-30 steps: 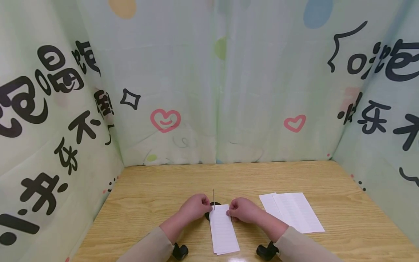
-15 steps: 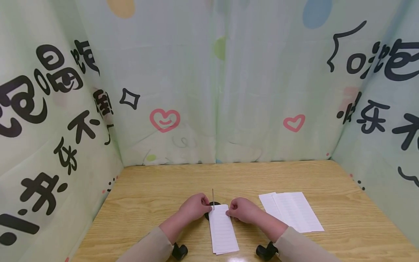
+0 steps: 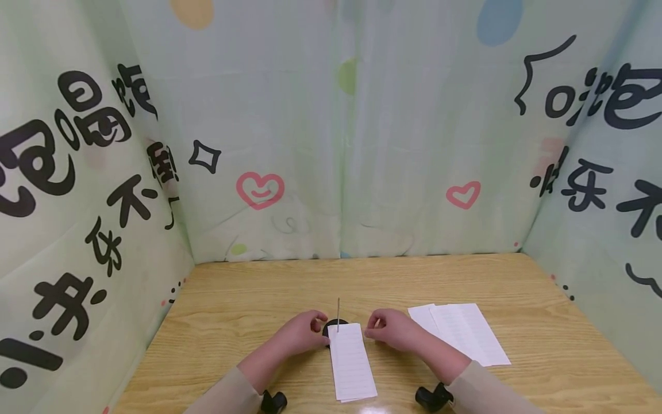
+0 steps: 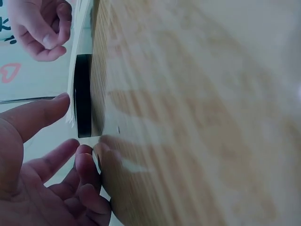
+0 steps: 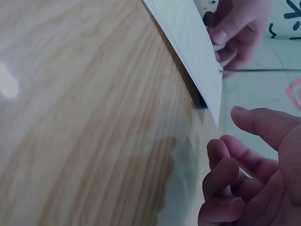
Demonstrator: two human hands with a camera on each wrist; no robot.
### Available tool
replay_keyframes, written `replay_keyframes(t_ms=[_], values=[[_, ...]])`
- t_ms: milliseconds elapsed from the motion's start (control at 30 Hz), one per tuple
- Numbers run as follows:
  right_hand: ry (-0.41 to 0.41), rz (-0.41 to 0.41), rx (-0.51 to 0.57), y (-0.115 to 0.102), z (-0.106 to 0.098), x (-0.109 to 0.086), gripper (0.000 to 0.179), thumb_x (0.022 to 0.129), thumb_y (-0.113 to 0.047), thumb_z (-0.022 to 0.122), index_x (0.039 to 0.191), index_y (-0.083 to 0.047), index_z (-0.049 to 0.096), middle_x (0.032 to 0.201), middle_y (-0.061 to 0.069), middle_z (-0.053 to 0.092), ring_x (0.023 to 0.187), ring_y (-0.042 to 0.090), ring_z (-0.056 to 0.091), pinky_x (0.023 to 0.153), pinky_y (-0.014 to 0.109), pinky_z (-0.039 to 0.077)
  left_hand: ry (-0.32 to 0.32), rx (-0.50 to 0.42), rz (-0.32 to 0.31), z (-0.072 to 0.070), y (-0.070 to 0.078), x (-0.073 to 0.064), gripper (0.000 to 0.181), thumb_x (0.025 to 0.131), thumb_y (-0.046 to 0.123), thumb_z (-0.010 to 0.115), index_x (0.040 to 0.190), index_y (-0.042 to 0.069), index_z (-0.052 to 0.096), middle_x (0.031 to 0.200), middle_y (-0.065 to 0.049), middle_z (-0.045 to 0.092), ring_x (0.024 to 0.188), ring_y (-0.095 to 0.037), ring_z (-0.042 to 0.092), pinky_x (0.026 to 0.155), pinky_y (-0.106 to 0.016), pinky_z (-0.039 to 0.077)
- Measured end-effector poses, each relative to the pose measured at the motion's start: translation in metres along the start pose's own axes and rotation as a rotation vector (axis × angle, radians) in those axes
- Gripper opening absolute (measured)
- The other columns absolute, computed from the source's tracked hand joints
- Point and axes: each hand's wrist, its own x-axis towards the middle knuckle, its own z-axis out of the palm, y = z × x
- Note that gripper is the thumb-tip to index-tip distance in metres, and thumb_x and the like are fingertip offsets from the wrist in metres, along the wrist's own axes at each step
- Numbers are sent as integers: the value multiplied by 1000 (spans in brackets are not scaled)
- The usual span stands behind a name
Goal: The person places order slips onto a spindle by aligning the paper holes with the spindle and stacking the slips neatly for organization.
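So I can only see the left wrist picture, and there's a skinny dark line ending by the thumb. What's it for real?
Observer: In the head view it's a thin rod sticking up at the far end of a narrow lined paper strip.
Operator: Cool! Is there any more paper I can't see?
Observer: Yes, the head view shows more white sheets lying on the table, to the right of that strip.
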Motion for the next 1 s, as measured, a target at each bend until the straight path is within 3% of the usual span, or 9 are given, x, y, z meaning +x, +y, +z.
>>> replay_keyframes(t_ms=[300,600,1000], values=[[24,64,18,21,-22,-4,24,87,-21,76,106,-9,67,75,3,57,62,17,51,56,31,42,-39,4,10,-2,-3,-2,47,82,18,81,124,10,63,95,-3,54,83,-21,50,73,-38,42],[58,62,17,47,-52,-16,36,88,-20,75,118,-4,64,78,3,56,62,19,53,56,33,44,-37,13,19,-3,-1,-3,47,82,17,81,124,11,64,95,-3,54,83,-21,50,73,-38,41],[92,111,-35,84,-89,-39,45,88,-24,75,124,-1,61,82,3,58,63,19,52,56,30,42,-23,37,31,-1,-1,-3,45,82,17,81,123,11,64,93,-3,53,81,-20,49,71,-37,41]])
